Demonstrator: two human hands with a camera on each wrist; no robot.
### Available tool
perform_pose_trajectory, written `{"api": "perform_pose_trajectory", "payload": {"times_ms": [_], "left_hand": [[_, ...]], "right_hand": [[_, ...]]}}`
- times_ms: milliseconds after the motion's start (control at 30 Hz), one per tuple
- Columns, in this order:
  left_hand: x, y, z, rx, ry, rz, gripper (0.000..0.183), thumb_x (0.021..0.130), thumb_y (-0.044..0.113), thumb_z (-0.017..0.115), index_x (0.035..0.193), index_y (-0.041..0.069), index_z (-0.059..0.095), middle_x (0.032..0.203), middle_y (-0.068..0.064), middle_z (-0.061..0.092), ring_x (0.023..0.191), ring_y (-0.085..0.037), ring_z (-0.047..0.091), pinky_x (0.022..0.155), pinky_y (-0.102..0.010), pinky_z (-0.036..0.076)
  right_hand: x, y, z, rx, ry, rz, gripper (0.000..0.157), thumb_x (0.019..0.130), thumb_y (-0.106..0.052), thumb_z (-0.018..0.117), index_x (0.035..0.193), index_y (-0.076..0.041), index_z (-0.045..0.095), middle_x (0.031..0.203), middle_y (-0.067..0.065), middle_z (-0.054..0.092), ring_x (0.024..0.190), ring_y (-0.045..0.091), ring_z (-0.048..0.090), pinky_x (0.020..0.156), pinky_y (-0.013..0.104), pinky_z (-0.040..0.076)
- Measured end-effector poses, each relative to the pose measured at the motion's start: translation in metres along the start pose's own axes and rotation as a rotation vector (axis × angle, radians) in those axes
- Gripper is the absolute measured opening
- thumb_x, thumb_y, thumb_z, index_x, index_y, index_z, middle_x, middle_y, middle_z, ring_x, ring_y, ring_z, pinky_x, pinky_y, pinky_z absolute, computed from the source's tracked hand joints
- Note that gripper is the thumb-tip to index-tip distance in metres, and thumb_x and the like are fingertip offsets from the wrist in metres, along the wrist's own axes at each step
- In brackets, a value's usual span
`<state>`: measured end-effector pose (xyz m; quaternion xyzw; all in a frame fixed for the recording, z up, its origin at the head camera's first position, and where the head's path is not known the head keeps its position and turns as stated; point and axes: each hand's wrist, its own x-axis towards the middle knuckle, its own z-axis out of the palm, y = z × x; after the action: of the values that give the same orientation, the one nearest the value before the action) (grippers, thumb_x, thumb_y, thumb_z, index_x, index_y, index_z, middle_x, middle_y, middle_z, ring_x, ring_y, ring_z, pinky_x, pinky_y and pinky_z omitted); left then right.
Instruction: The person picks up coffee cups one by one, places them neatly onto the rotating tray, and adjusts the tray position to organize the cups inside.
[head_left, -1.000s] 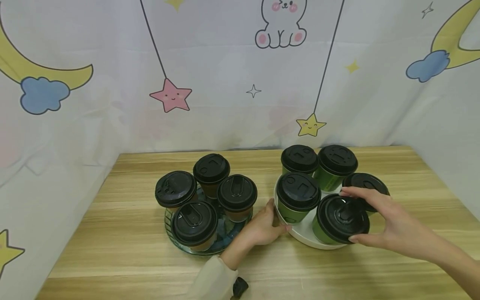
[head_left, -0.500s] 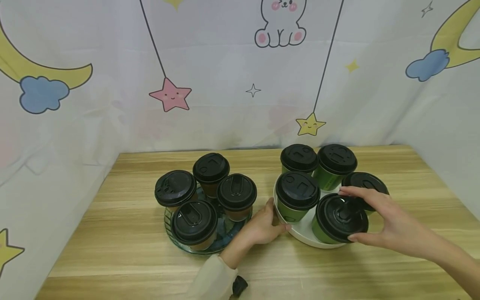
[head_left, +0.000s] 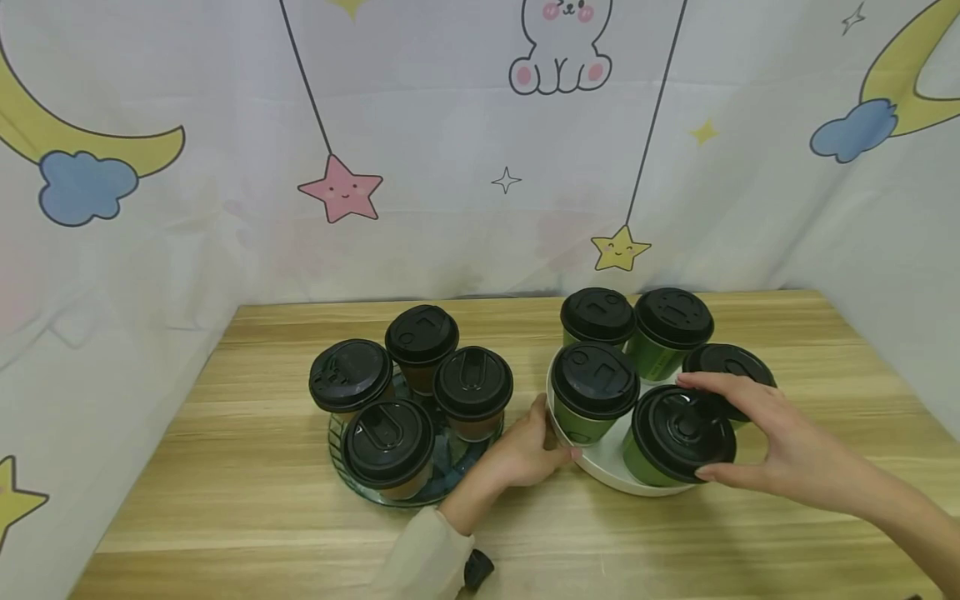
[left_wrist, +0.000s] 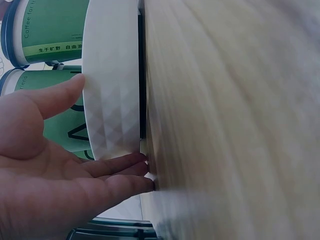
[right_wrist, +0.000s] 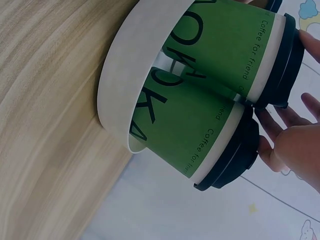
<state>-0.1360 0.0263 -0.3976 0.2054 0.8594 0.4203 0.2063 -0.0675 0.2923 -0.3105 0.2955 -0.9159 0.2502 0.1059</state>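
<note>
At the right, a round white tray point(head_left: 615, 467) bears several green paper coffee cups with black lids. My left hand point(head_left: 528, 450) holds the tray's left side. In the left wrist view its thumb lies at the upper rim and the fingertips reach the lower edge of the tray wall point(left_wrist: 112, 95). My right hand point(head_left: 780, 442) grips the lid of the front coffee cup point(head_left: 682, 437), thumb on the near side and fingers on the far side. That cup stands inside the tray. In the right wrist view, the green cups point(right_wrist: 185, 120) rise above the tray wall point(right_wrist: 135, 65).
To the left, a ribbed glass plate point(head_left: 442, 492) holds several brown cups with black lids point(head_left: 388, 446). Both groups stand on a wooden table point(head_left: 240, 467). A white cloth backdrop point(head_left: 450, 125) with printed stars and moons hangs behind and at both sides.
Both hands keep their places on the tray and the front cup. The whole head view has shifted very slightly; nothing else has visibly moved.
</note>
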Motion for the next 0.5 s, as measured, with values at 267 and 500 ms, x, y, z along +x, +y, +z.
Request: {"api": "perform_pose_trajectory", "payload": {"times_ms": [267, 500], "left_hand": [[0.0005, -0.0004, -0.0002, -0.001, -0.004, -0.004, 0.086, 0.085, 0.031, 0.064, 0.141, -0.009, 0.013, 0.139, -0.029, 0.031, 0.129, -0.034, 0.029, 0.103, -0.045, 0.028], [-0.0003, 0.0003, -0.0003, -0.007, -0.005, -0.004, 0.086, 0.086, 0.031, 0.063, 0.141, -0.010, 0.012, 0.139, -0.029, 0.030, 0.130, -0.034, 0.028, 0.103, -0.045, 0.027]], "right_hand": [[0.0013, -0.0005, -0.0007, 0.011, -0.010, 0.001, 0.091, 0.055, -0.021, 0.088, 0.134, -0.012, 0.043, 0.129, -0.007, 0.045, 0.119, -0.002, 0.033, 0.091, 0.012, 0.017], [0.0021, -0.0012, -0.0021, 0.028, -0.013, 0.000, 0.090, 0.056, -0.017, 0.087, 0.134, -0.012, 0.043, 0.130, -0.005, 0.045, 0.118, -0.002, 0.034, 0.089, 0.007, 0.024]]}}
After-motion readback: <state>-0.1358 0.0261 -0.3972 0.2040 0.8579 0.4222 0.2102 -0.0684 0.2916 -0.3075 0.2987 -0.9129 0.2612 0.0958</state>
